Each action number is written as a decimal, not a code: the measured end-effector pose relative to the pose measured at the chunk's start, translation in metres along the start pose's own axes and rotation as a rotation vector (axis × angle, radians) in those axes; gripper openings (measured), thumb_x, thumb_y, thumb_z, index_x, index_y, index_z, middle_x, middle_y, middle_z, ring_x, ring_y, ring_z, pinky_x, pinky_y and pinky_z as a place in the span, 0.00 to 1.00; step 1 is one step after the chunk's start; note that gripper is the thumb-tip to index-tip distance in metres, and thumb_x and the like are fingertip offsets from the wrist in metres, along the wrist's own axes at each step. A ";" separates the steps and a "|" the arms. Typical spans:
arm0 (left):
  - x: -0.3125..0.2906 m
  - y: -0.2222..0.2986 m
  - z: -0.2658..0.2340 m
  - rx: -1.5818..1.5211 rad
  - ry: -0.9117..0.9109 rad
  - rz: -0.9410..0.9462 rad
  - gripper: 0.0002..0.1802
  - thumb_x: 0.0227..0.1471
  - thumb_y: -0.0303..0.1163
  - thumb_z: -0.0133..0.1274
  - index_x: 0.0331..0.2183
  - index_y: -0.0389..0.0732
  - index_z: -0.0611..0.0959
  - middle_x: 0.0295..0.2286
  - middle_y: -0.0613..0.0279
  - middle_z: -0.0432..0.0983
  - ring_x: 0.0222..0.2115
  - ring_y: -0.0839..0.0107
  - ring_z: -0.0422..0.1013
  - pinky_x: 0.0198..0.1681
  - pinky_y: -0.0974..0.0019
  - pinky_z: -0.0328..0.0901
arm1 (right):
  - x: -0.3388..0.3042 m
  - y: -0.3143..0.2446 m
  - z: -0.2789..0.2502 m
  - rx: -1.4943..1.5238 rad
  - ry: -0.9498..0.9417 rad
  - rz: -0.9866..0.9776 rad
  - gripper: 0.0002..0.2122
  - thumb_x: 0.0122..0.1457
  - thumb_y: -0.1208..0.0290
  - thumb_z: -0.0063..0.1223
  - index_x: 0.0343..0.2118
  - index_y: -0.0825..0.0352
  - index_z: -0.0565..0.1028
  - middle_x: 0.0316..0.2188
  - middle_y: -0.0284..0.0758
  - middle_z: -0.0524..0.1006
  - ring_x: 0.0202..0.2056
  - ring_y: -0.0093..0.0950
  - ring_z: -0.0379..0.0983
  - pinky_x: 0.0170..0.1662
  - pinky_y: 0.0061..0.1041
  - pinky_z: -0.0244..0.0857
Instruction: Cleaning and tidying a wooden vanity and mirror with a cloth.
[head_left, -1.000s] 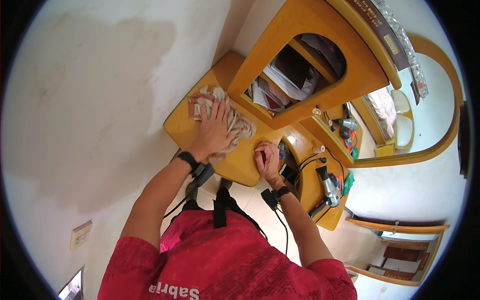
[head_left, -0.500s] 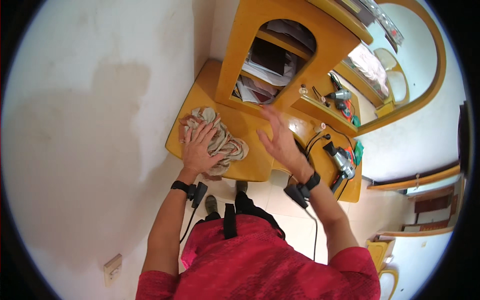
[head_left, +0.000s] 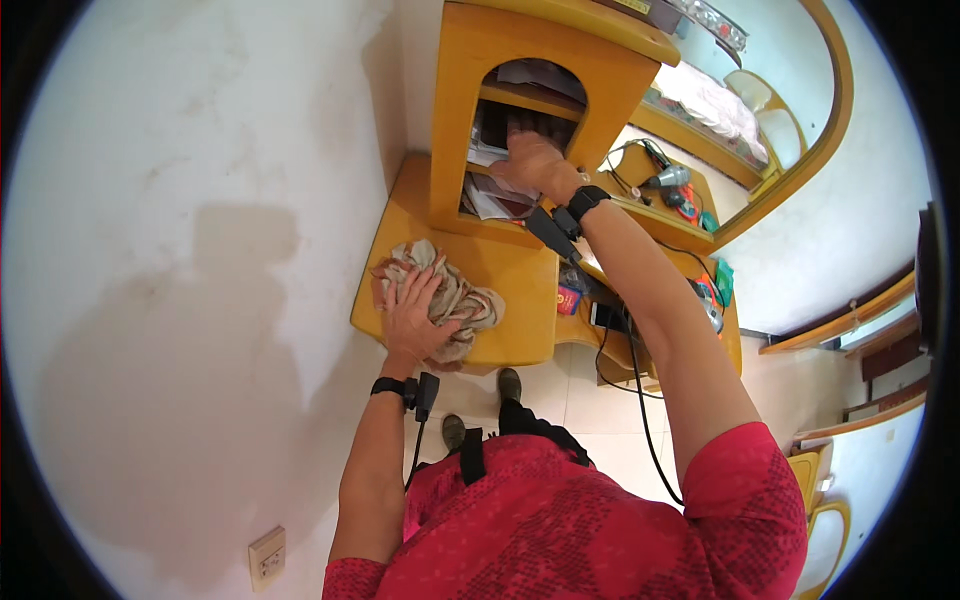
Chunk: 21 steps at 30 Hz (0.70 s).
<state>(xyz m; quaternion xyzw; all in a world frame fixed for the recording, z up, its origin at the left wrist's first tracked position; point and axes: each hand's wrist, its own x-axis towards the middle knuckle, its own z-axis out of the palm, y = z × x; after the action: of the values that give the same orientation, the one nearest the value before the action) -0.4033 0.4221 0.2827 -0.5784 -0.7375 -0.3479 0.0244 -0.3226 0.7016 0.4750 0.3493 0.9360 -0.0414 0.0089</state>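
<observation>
My left hand lies flat with its fingers apart on a crumpled beige and reddish-brown cloth. This cloth rests on the left part of a yellow-brown wooden dressing table. My right hand reaches through the arched opening of the upright wooden cabinet, at the middle shelf. Its fingers are stretched out over dark, flat items and papers; the fingertips are dim in the shadow, and nothing is visibly held. More papers lie on the shelf below.
Right of the cabinet stands an arched mirror. A red and blue packet, a phone and black cables lie on the table. My right forearm partly hides a hair dryer beside a green item. A white wall bounds the left.
My right hand has moved from above the tabletop up and left into the cabinet opening. My left hand stays on the cloth. The whole view has shifted slightly.
</observation>
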 end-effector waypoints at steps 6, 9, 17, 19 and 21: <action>0.001 0.001 -0.001 -0.022 -0.006 -0.020 0.41 0.34 0.48 0.66 0.52 0.45 0.76 0.57 0.62 0.66 0.61 0.63 0.57 0.66 0.49 0.42 | 0.012 0.015 -0.006 -0.098 0.052 -0.187 0.32 0.55 0.57 0.53 0.58 0.75 0.63 0.42 0.57 0.75 0.47 0.49 0.72 0.51 0.41 0.67; 0.000 0.000 -0.001 -0.023 0.023 -0.014 0.41 0.32 0.47 0.68 0.51 0.42 0.76 0.56 0.61 0.67 0.60 0.60 0.59 0.64 0.46 0.44 | 0.012 0.002 -0.008 -0.178 0.012 -0.123 0.26 0.57 0.61 0.51 0.55 0.74 0.66 0.40 0.56 0.76 0.44 0.50 0.74 0.48 0.42 0.68; 0.000 0.002 0.000 -0.038 0.023 -0.013 0.41 0.32 0.47 0.67 0.51 0.42 0.76 0.56 0.61 0.67 0.60 0.61 0.58 0.65 0.47 0.43 | 0.017 0.015 -0.020 -0.218 0.170 -0.180 0.17 0.58 0.70 0.46 0.49 0.72 0.71 0.35 0.55 0.78 0.39 0.49 0.77 0.44 0.43 0.71; 0.000 0.003 0.000 -0.041 0.039 0.000 0.41 0.32 0.46 0.68 0.50 0.40 0.77 0.56 0.60 0.68 0.60 0.60 0.59 0.64 0.46 0.45 | 0.029 0.025 -0.013 -0.221 0.169 -0.195 0.16 0.58 0.72 0.45 0.48 0.72 0.72 0.35 0.54 0.78 0.38 0.49 0.77 0.43 0.43 0.71; 0.001 0.001 0.000 -0.045 0.053 0.007 0.41 0.32 0.46 0.67 0.50 0.40 0.77 0.55 0.59 0.68 0.59 0.59 0.59 0.64 0.45 0.45 | 0.033 0.024 -0.008 -0.324 0.291 -0.202 0.14 0.58 0.71 0.47 0.45 0.71 0.73 0.36 0.54 0.78 0.39 0.49 0.76 0.44 0.44 0.70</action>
<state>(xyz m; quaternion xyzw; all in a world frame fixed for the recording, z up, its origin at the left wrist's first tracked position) -0.4026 0.4230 0.2835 -0.5720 -0.7264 -0.3796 0.0322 -0.3319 0.7418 0.4796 0.2502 0.9521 0.1592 -0.0742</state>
